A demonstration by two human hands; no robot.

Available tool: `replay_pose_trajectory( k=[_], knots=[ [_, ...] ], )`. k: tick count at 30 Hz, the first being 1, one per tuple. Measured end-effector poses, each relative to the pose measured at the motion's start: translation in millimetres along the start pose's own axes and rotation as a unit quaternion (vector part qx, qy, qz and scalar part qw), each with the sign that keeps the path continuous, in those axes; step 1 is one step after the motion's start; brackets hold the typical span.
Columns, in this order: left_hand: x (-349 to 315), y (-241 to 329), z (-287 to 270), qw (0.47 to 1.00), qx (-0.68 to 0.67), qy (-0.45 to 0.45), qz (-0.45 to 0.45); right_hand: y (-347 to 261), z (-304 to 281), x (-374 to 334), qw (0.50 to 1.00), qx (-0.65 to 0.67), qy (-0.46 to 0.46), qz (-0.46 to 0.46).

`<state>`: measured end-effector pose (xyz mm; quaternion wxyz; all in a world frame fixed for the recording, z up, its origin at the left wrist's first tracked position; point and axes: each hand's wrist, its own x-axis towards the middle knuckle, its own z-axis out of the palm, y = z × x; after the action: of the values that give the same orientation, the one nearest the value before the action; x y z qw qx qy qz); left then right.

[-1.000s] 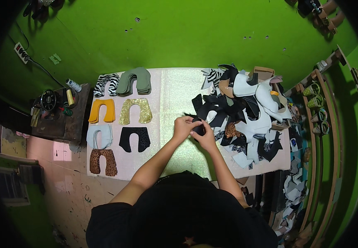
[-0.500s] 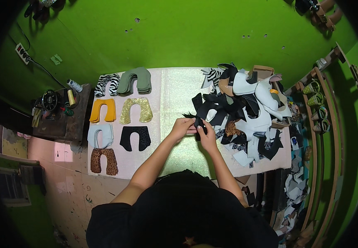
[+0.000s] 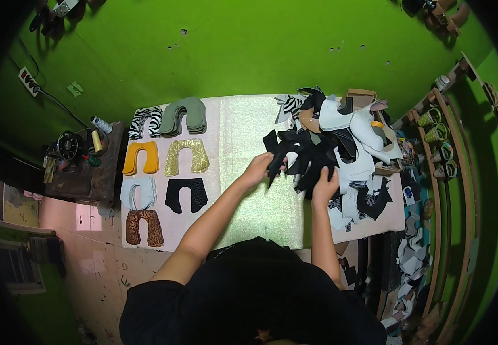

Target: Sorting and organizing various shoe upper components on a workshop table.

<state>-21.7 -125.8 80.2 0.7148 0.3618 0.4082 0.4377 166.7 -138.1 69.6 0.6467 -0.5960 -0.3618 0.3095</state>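
My left hand [image 3: 259, 169] pinches a pointed black cut piece [image 3: 275, 167] at the left edge of a heap of cut scraps [image 3: 347, 163]. At the heap's near side, my right hand [image 3: 324, 185] is closed on a black scrap with jagged edges [image 3: 311, 177]. Where that scrap ends and the other black pieces begin is hard to make out. White, zebra-striped and tan pieces lie in the heap too. Left of my hands, U-shaped cut pieces lie in two columns: zebra [image 3: 144, 122], green [image 3: 183, 118], orange [image 3: 141, 157], gold glitter [image 3: 186, 157], white [image 3: 138, 193], black [image 3: 186, 195] and leopard-print [image 3: 144, 227].
A pale cloth-covered table [image 3: 260, 224] stands against a green wall [image 3: 232, 46]. At the left is a dark bench [image 3: 82, 181] with thread spools [image 3: 97, 140]. A wooden rack with green shoes [image 3: 437, 133] stands at the right, and a cardboard box [image 3: 361, 95] behind the heap.
My hands were together over the table's middle, holding a black piece. Now they are apart; the right has moved right onto the heap, and each has a black piece in its fingers.
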Motion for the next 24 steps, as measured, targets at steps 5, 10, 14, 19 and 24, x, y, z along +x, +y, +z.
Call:
replay_pose_trajectory(
  k=[5, 10, 14, 19, 24],
  knots=[
    [33, -2, 10, 0.991, 0.053, -0.106, 0.056, -21, -17, 15, 0.999, 0.019, 0.030, -0.031],
    [56, -16, -20, 0.897, 0.386, 0.138, 0.166, -40, -15, 12, 0.995, 0.086, -0.041, -0.002],
    [27, -11, -12, 0.911, 0.382, 0.114, 0.105, -41, -14, 4, 0.976, 0.148, -0.137, 0.082],
    [-10, -3, -6, 0.993, 0.024, -0.111, 0.015, -40, 1, -12, 0.937, 0.154, -0.278, 0.146],
    [-41, 5, -29, 0.968, -0.063, -0.245, 0.002, -58, 10, -30, 0.934, 0.067, -0.341, 0.085]
  ],
)
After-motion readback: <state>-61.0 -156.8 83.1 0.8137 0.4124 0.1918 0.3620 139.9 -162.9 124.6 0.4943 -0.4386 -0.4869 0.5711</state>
